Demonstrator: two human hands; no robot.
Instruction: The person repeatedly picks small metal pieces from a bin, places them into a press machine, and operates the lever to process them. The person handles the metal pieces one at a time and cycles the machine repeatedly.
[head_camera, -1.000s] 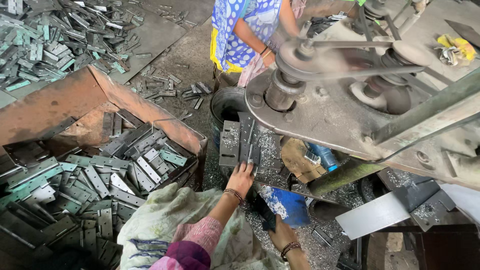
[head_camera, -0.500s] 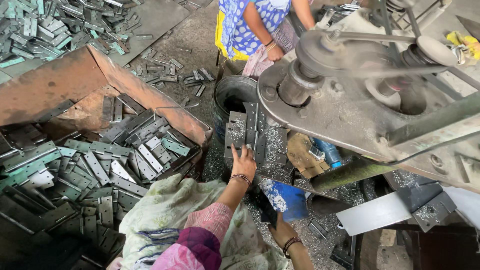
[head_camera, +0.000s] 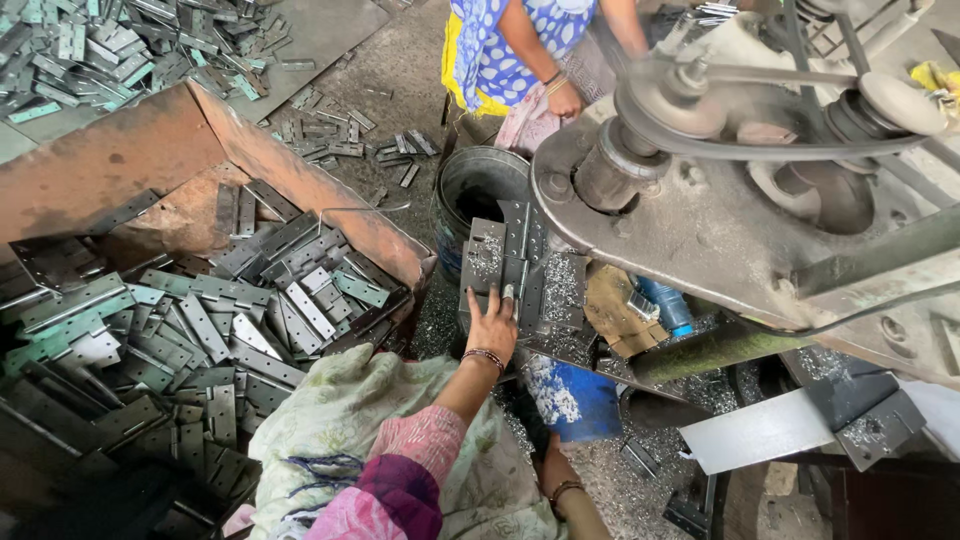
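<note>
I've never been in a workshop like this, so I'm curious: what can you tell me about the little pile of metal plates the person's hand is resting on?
The stack of plates is a set of flat, grey metal strips with punched holes, dusted with pale metal chips. They lie side by side and overlapping, partly under the big machine's body, beside a round metal bucket. The left hand lies flat on their near edge, fingers spread.
</note>
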